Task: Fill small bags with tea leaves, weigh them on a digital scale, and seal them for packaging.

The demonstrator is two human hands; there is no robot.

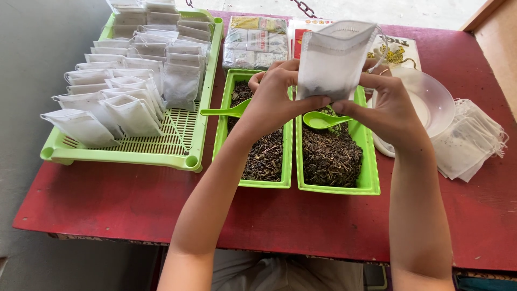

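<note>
**White paper-cloth tea bag held up in two hands**

Head view: White and thin, the tea bag (pixel 333 59) is up in the air, over the two green trays of dry tea leaves (pixel 331 156). The left hand (pixel 274 99) pinches its lower left side, fingers shut on it. The right hand (pixel 390 108) pinches its lower right side the same way. A dark bit of tea shows at the bottom.

The bag looks very light, soft and floppy, and I think it could tear or spill. The sealed side edges, near the top, look like the best place to hold it.

A green spoon (pixel 320 119) lies in the tray at 6 o'clock from the bag. Filled bags (pixel 129 81) sit in a green basket (pixel 186 156) at 9 o'clock. Empty bags (pixel 471 140) lie at 4 o'clock.
</note>
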